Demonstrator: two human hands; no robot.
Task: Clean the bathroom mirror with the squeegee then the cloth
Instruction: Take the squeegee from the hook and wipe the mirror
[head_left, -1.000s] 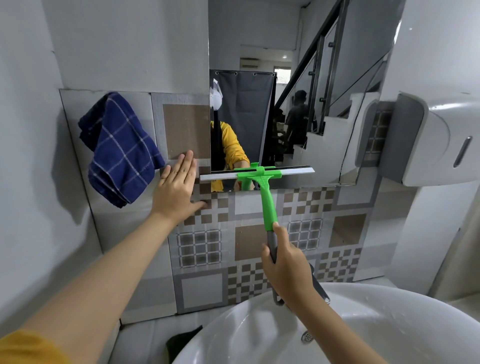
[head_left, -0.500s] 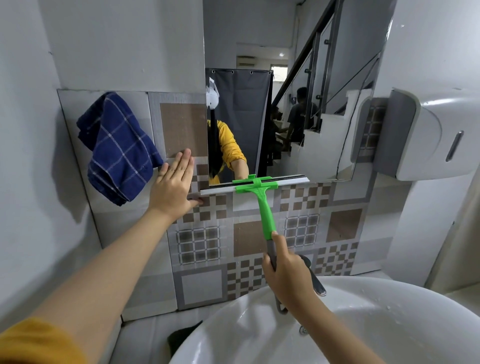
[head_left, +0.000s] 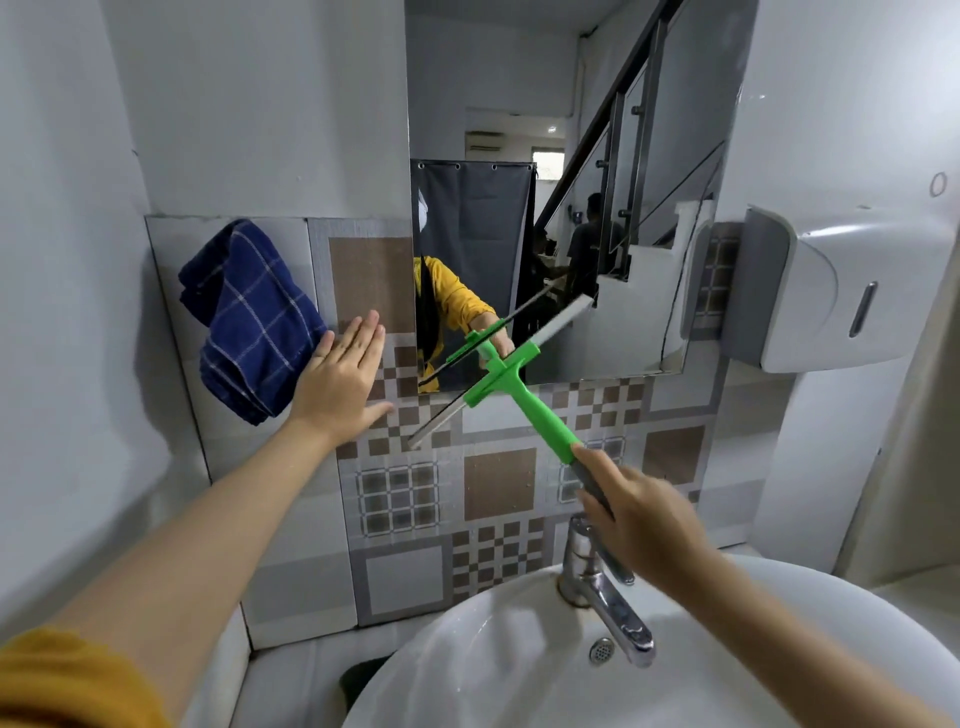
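The mirror (head_left: 634, 156) hangs on the wall above the patterned tiles. My right hand (head_left: 636, 514) grips the grey end of the green squeegee (head_left: 519, 389). Its blade is tilted, with the right end up on the lower glass and the left end over the tiles below the mirror's bottom edge. My left hand (head_left: 340, 379) lies flat with fingers apart on the tiled wall, left of the mirror. A dark blue checked cloth (head_left: 249, 317) hangs on the wall just left of that hand, touching its outer edge.
A white basin (head_left: 519, 660) with a chrome tap (head_left: 602, 587) sits directly below my right hand. A white and grey dispenser (head_left: 831, 291) juts from the right wall beside the mirror. A white wall closes the left side.
The squeegee blade was level along the mirror's bottom edge; it has tipped, right end up. My right hand has shifted right and my left hand has slid slightly left toward the cloth.
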